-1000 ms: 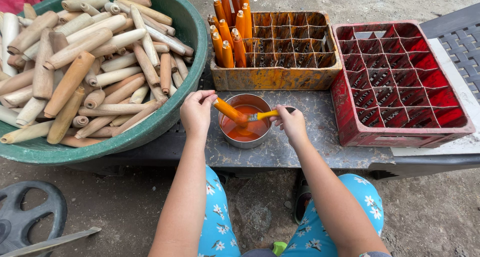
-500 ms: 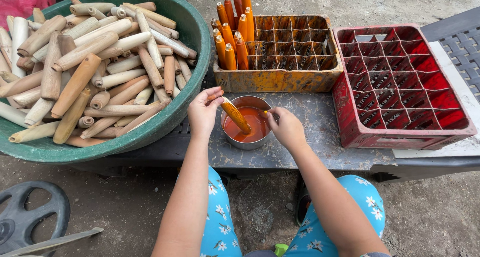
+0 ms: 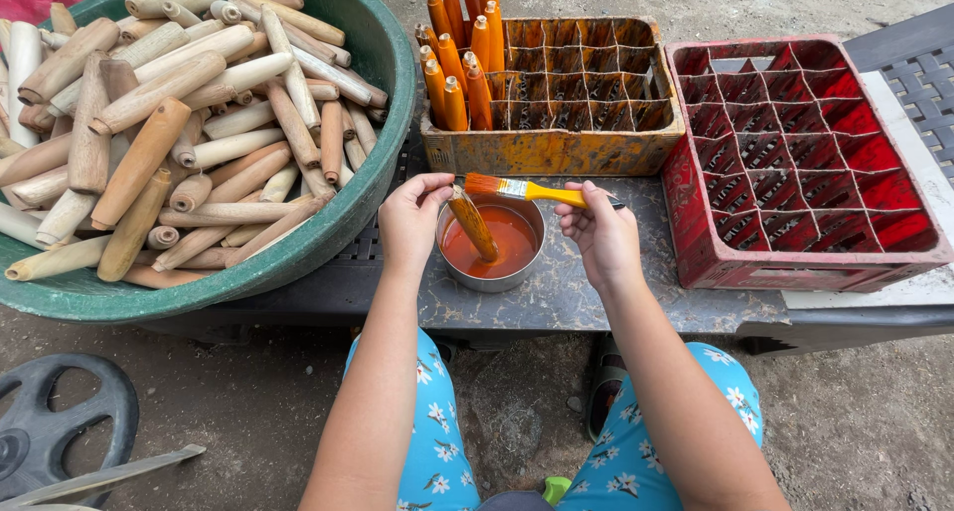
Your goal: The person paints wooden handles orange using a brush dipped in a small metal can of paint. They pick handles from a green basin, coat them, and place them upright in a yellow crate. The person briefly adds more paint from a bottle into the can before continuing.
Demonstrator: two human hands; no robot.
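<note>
Far left of the left hand, a big green basin (image 3: 383, 123) is piled with bare wooden handles (image 3: 149, 153), unpainted, lying every which way; below it on the ground, a dark wheel-shaped piece (image 3: 60, 422). Left hand (image 3: 415, 218) has its fingers pinched narrow on the top end of 1 wooden handle (image 3: 473, 225), held tilted, lower end dipped in the orange paint of a round metal tin (image 3: 491, 277) that sits between the 2 hands on a dark worn table (image 3: 596, 307). Right hand (image 3: 601, 235) is closed around the yellow handle of a paintbrush (image 3: 517, 187), bristles orange, pointing left and touching the top of the held handle just above the tin. Just beyond both hands, an orange-stained crate (image 3: 556, 148) with grid cells; painted orange handles (image 3: 459, 59) stand upright in its left cells, other cells dark. Right of the right hand, a red grid crate (image 3: 696, 213) sits beside the orange one, nearly touching. Blue flowered trousers (image 3: 437, 441) below the arms.
</note>
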